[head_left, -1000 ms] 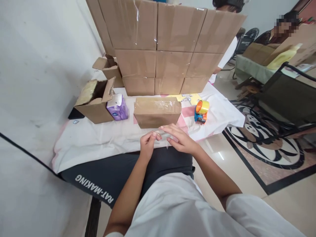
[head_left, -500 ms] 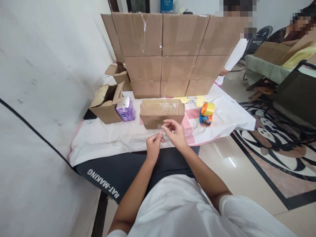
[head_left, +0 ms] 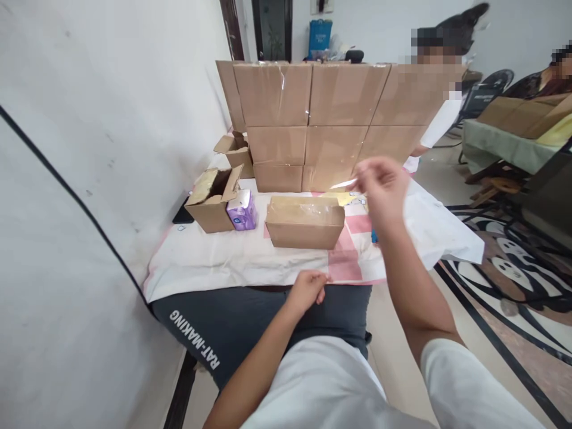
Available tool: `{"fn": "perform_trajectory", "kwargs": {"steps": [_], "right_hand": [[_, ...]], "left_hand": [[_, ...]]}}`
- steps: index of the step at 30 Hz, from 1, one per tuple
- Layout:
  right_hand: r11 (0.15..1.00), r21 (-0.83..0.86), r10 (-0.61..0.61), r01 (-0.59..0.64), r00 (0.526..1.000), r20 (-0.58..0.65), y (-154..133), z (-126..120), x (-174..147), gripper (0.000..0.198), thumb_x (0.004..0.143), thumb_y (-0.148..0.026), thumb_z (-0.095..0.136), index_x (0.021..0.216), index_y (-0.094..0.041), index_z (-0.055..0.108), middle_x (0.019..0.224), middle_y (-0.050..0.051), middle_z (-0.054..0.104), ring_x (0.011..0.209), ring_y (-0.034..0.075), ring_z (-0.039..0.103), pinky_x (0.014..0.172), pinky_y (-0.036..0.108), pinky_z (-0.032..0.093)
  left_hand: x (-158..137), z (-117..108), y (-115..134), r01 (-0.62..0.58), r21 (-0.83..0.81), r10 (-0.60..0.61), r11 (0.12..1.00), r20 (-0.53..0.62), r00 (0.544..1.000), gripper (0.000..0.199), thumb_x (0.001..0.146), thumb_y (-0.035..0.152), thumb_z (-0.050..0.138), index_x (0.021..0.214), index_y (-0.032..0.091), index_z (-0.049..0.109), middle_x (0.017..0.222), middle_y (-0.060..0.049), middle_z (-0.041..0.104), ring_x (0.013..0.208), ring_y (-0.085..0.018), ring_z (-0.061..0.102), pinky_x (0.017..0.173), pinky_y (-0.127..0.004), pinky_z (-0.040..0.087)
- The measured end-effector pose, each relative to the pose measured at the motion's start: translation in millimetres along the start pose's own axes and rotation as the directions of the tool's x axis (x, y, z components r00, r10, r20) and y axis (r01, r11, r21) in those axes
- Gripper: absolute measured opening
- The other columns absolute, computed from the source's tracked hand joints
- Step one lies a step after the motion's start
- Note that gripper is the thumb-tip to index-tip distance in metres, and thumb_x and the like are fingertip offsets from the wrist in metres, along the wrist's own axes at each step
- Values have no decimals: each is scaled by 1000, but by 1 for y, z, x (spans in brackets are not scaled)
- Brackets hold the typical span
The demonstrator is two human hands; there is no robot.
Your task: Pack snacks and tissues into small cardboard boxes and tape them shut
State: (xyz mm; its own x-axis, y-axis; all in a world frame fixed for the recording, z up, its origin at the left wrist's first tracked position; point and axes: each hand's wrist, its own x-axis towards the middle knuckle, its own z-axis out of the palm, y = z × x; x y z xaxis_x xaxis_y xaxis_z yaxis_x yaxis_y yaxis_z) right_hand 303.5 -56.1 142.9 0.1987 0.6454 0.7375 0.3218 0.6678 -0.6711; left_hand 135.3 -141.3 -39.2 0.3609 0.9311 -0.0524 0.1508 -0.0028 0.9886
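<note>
The right hand (head_left: 382, 187) is up over the table (head_left: 201, 262), blurred, its fingertips pinched on what looks like a clear strip (head_left: 343, 185) that juts out to their left. The left hand (head_left: 307, 292) hangs low, just short of the table's near edge, its fingers drawn together; I cannot tell whether anything is between them.

The box (head_left: 305, 234) stands ahead of the left hand, and to the left of and below the right, touched by neither. Shiny tape shows on its top. Left of it, beyond the left hand, a tissue pack (head_left: 241, 219) is beside an open box (head_left: 212, 215); the stack (head_left: 335, 143) rises behind.

The step in hand seems to be handling a piece of tape. To lay it on the box, the next move would call for keeping the strip taut and unfolded, with the left hand steadying the cardboard.
</note>
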Motion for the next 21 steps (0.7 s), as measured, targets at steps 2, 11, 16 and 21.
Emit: {"fn": "perform_trajectory", "kwargs": {"steps": [2, 11, 16, 21], "right_hand": [[994, 35, -101, 104, 992, -71, -9, -12, 25, 12, 89, -26, 72, 80, -20, 67, 63, -3, 64, 55, 10, 61, 57, 24, 49], [952, 248, 48, -180, 888, 457, -26, -8, -3, 27, 84, -46, 78, 81, -20, 69, 58, -3, 63, 50, 12, 64, 54, 26, 52], [898, 281, 92, -339, 769, 633, 12, 27, -3, 29, 82, -47, 78, 88, -20, 69, 58, -3, 68, 51, 13, 65, 55, 27, 53], [885, 98, 272, -455, 676, 685, 66, 62, 14, 28, 74, -37, 83, 89, -19, 69, 68, 1, 74, 67, 15, 70, 66, 28, 55]], "left_hand": [[-2, 1, -9, -15, 71, 21, 997, -80, 997, 55, 90, 60, 50, 74, 13, 74, 44, -4, 58, 41, -16, 54, 48, -28, 44], [52, -85, 33, -126, 834, 559, 538, -241, 793, 66, 94, 21, 41, 159, 17, 30, 158, -13, 47, 153, -26, 34, 128, -56, 8], [50, -74, 27, -63, 858, 543, 510, -264, 797, 71, 92, 20, 43, 161, 19, 26, 161, -13, 43, 153, -27, 34, 126, -59, 8], [44, -65, 15, -26, 875, 572, 484, -294, 766, 65, 92, 17, 42, 157, 22, 38, 166, -13, 33, 154, -30, 32, 124, -61, 10]]}}
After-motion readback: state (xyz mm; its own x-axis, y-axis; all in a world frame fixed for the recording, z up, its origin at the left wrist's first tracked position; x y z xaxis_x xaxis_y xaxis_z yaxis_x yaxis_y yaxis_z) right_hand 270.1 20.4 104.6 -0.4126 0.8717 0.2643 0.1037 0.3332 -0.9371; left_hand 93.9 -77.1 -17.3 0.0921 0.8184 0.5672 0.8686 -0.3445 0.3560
